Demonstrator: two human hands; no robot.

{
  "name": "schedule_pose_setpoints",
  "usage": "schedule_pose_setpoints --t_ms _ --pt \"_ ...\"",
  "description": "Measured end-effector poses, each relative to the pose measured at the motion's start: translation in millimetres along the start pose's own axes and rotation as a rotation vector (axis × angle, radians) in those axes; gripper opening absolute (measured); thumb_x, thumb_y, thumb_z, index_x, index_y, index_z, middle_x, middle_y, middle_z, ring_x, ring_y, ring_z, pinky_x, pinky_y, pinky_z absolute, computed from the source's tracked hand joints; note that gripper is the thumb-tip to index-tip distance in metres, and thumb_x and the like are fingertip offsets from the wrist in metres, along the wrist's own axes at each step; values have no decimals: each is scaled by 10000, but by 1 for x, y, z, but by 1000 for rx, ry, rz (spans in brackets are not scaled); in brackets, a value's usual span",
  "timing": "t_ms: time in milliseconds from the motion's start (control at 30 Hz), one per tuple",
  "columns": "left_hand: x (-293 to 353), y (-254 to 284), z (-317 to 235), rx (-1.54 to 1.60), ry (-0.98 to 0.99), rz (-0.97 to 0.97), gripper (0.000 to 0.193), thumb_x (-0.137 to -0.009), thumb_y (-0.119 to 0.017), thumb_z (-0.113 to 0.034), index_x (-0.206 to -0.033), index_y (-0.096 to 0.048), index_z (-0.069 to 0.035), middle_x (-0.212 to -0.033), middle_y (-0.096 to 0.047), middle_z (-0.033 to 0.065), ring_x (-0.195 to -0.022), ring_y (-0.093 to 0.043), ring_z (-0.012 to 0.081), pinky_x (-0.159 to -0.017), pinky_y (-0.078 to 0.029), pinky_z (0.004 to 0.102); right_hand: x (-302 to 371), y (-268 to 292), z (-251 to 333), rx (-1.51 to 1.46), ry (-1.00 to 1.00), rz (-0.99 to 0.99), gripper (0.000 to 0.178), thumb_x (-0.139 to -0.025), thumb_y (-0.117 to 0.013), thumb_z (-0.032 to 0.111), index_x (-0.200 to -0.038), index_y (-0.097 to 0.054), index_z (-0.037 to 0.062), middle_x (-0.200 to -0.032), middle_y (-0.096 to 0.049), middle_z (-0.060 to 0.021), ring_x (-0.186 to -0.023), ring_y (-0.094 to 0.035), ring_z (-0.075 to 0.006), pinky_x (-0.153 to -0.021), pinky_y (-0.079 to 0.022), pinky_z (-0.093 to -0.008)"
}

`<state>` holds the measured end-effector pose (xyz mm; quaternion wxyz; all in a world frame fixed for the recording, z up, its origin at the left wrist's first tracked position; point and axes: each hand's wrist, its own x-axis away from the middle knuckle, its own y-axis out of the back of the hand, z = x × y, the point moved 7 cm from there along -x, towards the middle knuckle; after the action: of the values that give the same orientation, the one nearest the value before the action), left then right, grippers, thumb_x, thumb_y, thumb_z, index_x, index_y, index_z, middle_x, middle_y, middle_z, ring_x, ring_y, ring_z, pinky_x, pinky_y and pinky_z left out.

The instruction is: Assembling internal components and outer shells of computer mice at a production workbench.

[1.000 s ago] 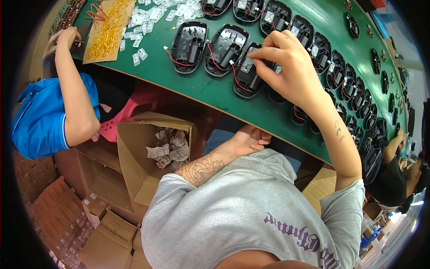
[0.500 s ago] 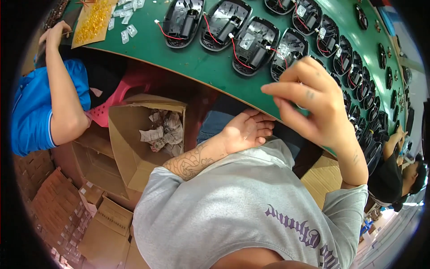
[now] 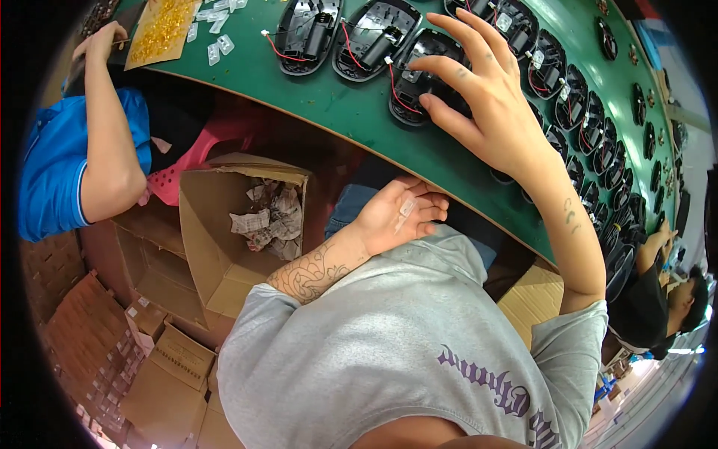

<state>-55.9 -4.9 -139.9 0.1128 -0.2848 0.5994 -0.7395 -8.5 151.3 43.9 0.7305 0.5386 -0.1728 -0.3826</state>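
Note:
My left hand is palm up at the table's near edge, its fingers loosely bent and apart. Small clear plastic pieces lie loose on that palm. Over the table, my right hand has its fingers spread, with nothing seen between them. Beneath its fingers is a black oval plastic housing with a red wire and white connector, partly hidden by the hand. Whether the fingertips touch it I cannot tell. More such housings stand beside it in rows, open side up.
The green table runs across the top. Clear plastic pieces and a cardboard sheet of small yellow parts lie at its left. An open carton with crumpled paper is below. A co-worker's arm is at left; another person sits at far right.
My right hand has moved up and left over the housings, its fingers going from pinched to spread. The clear pieces on my left palm now show more plainly.

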Motion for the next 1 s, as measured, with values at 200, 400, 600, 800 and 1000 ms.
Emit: schedule_pose_setpoints --t_ms 200,400,600,800,1000 --pt "-5 -7 0 37 11 63 474 -1026 -375 -419 -1211 -576 -31 -1079 -639 102 -977 -631 217 -781 -504 334 2 -1 -5 -87 -7 2 389 -830 -695 245 -1177 -607 92 -1454 -364 -229 -1389 -273 -458 -1110 -287 -559" --pt "9 -26 -5 189 -7 -109 458 -1032 -361 -393 -1221 -569 -31 -1127 -640 112 -1019 -635 236 -847 -515 368 25 14 31 -143 238 -164 356 -734 -723 63 -1085 -670 39 -990 -653 -96 -901 -637 -293 -762 -524 -380" --pt "12 -27 1 285 -14 -126 428 -1050 -285 -318 -1184 -576 -33 -1193 -638 102 -1089 -609 224 -916 -496 352 88 -44 71 -309 228 291 318 -736 -740 154 -1010 -662 12 -934 -615 -86 -842 -638 -238 -701 -528 -359" --pt "9 -22 9 229 18 -58 392 -1052 -290 -277 -1183 -581 -49 -1146 -654 88 -1025 -636 198 -914 -509 355 107 -68 64 -290 163 185 260 -707 -708 135 -941 -666 31 -929 -590 -69 -847 -628 -231 -719 -519 -363" --pt "8 -19 9 46 -20 -104 387 -1055 -308 -325 -1171 -561 -56 -1062 -630 59 -918 -591 151 -784 -474 308 99 -37 58 -264 241 84 284 -665 -726 108 -943 -694 56 -965 -619 -48 -851 -626 -220 -688 -488 -339"
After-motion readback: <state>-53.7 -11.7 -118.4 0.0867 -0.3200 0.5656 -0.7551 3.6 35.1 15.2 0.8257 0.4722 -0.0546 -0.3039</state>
